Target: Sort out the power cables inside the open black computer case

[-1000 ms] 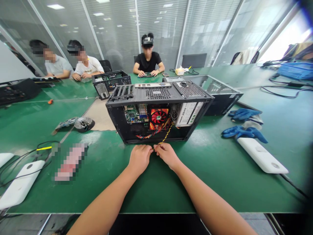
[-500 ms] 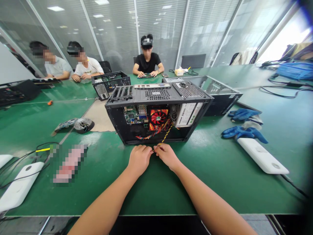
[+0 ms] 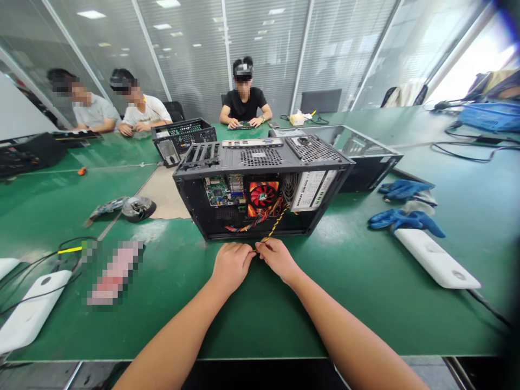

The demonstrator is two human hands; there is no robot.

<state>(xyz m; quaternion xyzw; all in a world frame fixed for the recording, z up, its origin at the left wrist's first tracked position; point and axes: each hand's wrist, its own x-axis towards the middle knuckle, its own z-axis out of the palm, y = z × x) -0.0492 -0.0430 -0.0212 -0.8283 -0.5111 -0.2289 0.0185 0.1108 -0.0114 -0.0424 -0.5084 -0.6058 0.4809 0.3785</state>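
A black computer case (image 3: 260, 162) stands on the green table with its open side facing me. Inside show a circuit board (image 3: 218, 190), a red fan (image 3: 264, 195), a power supply (image 3: 312, 190) and a bundle of coloured wires (image 3: 254, 222). A twisted yellow-and-black cable (image 3: 277, 223) runs from the power supply out over the case's lower edge. My right hand (image 3: 278, 257) pinches this cable just in front of the case. Close beside it, my left hand (image 3: 233, 264) is closed on the cable's end; the tip is hidden by the fingers.
Blue gloves (image 3: 406, 221) and a white power strip (image 3: 436, 257) lie to the right. On the left are another white strip (image 3: 36, 309), a blurred pink item (image 3: 116, 273) and a tape roll (image 3: 138, 208). More cases (image 3: 184, 138) stand behind; three people sit across the table.
Both hands keep their hold on the cable in nearly the same place. The view has shifted very slightly; the case and cable look unchanged.
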